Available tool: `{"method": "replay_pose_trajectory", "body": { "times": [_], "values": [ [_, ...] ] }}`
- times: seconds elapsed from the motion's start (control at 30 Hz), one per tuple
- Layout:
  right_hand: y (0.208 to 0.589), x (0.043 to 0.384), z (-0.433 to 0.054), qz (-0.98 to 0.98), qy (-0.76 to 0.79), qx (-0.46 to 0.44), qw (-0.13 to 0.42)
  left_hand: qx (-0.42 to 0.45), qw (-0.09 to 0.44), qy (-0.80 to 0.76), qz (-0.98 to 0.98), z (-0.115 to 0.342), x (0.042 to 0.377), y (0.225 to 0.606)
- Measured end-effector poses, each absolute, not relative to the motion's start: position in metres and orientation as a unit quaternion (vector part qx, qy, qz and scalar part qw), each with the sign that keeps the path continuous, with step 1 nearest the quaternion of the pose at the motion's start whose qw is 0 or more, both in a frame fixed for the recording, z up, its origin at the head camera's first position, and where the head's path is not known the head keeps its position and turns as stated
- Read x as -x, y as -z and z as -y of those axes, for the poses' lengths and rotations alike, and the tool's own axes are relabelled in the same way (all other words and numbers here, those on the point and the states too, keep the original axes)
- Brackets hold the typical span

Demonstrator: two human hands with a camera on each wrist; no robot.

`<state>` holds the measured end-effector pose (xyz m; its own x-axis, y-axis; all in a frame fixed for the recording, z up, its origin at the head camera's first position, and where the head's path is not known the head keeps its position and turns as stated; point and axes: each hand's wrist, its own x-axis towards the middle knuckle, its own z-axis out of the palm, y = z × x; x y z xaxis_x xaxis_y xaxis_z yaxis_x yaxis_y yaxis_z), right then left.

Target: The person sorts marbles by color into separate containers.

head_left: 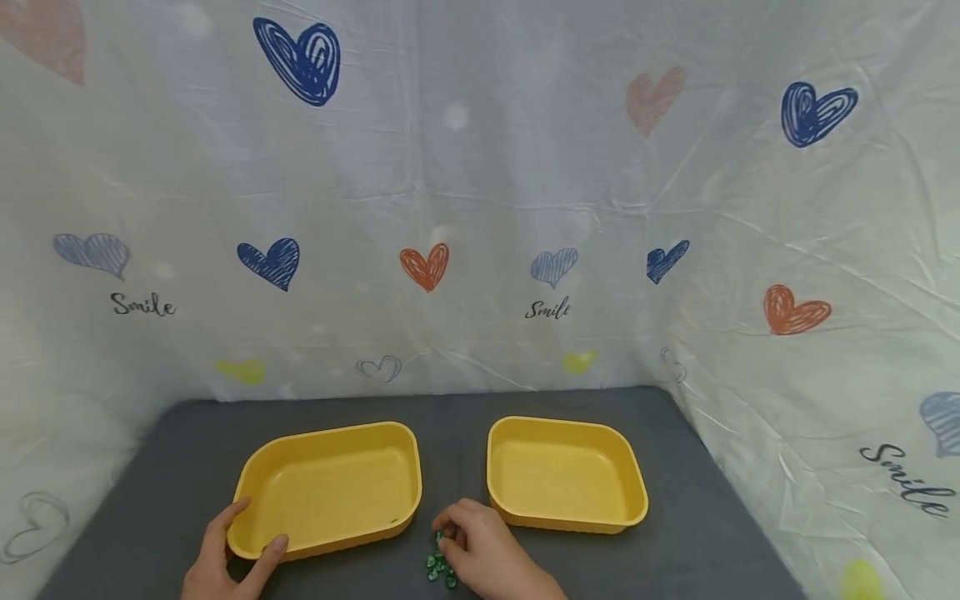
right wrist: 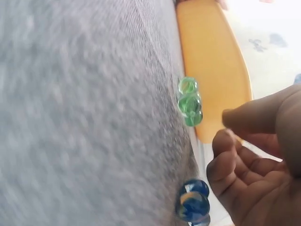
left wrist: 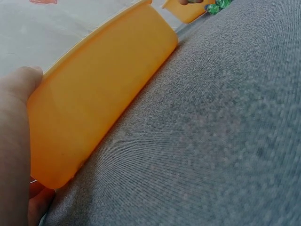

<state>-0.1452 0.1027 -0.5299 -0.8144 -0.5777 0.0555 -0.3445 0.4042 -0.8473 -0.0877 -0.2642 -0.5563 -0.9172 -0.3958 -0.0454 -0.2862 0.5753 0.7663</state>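
In the head view, my left hand [head_left: 228, 562] grips the near left corner of the left yellow tray [head_left: 258, 457], thumb over the front rim and a finger at the left side. A small green piece [head_left: 394, 521] lies inside that tray near its front right corner. My right hand [head_left: 483, 546] hovers over a small cluster of green marbles [head_left: 438, 567] on the cloth between the trays. In the right wrist view its fingers are loosely bent, thumb and index tips close together, with nothing visible between them. Green marbles [right wrist: 189, 101] and blue marbles [right wrist: 193, 202] sit beside the fingers.
A second yellow tray [head_left: 566, 471] stands at the right, just beyond my right hand. Dark grey cloth [head_left: 600, 567] covers the table. A white curtain printed with hearts [head_left: 480, 167] hangs behind the table and along its sides.
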Motion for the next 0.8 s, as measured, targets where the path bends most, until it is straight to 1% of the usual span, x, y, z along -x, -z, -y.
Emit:
{"method": "replay_pose_trajectory", "body": {
  "times": [0.27,0.6,0.8],
  "values": [
    [0.522,0.146,-0.098,-0.827,0.490,0.262,0.085,-0.194,0.081,0.411,0.887,0.266,0.087,0.557],
    [0.507,0.151,-0.090,-0.813,0.525,0.245,0.058,-0.195,0.042,0.409,0.890,0.269,0.089,0.555],
    [0.501,0.154,-0.083,-0.805,0.541,0.240,0.046,-0.192,0.042,0.412,0.890,0.268,0.088,0.555]
  ]
}}
